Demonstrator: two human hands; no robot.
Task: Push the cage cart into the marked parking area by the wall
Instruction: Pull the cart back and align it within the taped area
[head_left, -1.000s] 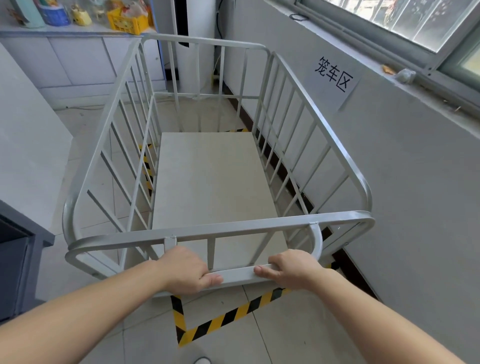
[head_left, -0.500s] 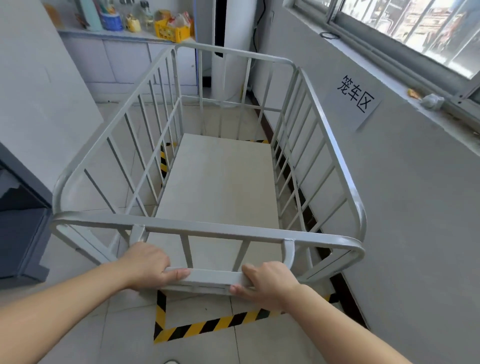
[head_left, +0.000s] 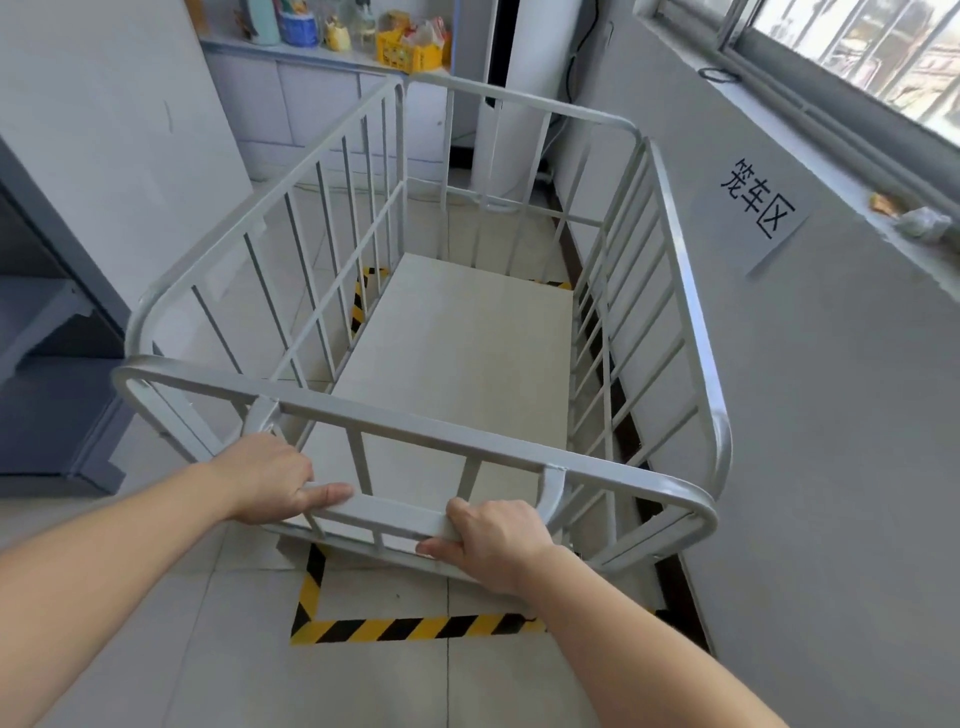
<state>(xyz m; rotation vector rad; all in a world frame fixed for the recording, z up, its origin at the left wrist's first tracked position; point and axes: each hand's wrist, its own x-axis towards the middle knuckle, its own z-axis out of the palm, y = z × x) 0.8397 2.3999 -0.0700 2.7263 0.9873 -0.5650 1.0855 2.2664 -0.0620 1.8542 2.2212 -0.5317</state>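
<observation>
A white metal cage cart (head_left: 680, 291) with barred sides and a pale flat deck stands along the grey wall on the right. It sits inside a floor rectangle of yellow-and-black hazard tape (head_left: 415, 629), whose near edge lies just behind the cart's near end. My left hand (head_left: 270, 480) grips the cart's low handle bar (head_left: 389, 514) at its left end. My right hand (head_left: 493, 543) grips the same bar at its right end. A paper sign (head_left: 756, 208) with black characters hangs on the wall beside the cart.
A dark grey shelf unit (head_left: 47, 364) stands at the left. A counter (head_left: 311, 57) with containers and a yellow crate runs along the far wall. A white column (head_left: 519, 104) rises beyond the cart's far end. A window ledge (head_left: 831, 171) runs above the right wall.
The cart has rolled forward, so more hazard tape shows behind its near end. My view has risen and turned. Both hands stay on the handle bar.
</observation>
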